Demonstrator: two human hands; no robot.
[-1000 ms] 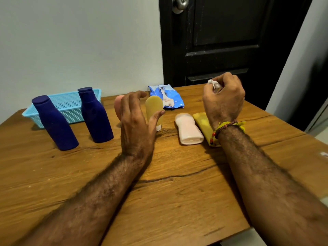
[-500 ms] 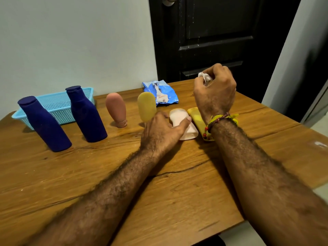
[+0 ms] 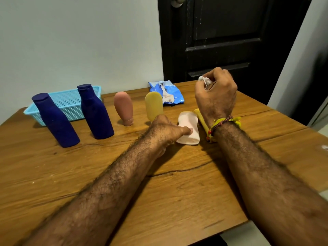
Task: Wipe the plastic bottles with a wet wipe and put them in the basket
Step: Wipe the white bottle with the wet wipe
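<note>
Two dark blue bottles (image 3: 55, 119) (image 3: 95, 112) stand at the left in front of the light blue basket (image 3: 71, 102). A pink tube (image 3: 123, 107) and a yellow tube (image 3: 154, 105) stand on their caps mid-table. A white bottle (image 3: 189, 128) lies flat, with a yellow bottle (image 3: 200, 118) lying beside it, partly hidden by my right wrist. My left hand (image 3: 166, 130) rests low on the table, its thumb on the white bottle's top and fingers hidden at its side. My right hand (image 3: 215, 96) hovers above, closed on a crumpled white wet wipe (image 3: 204, 79).
A torn blue wet-wipe packet (image 3: 166, 94) lies at the back of the wooden table (image 3: 177, 192). A pale wall stands behind the basket; a black door is behind the right side. The table's right edge drops off near my right forearm.
My left hand moved right from the yellow tube down to the lying white bottle and now touches it. My right hand stayed raised with the wipe.
</note>
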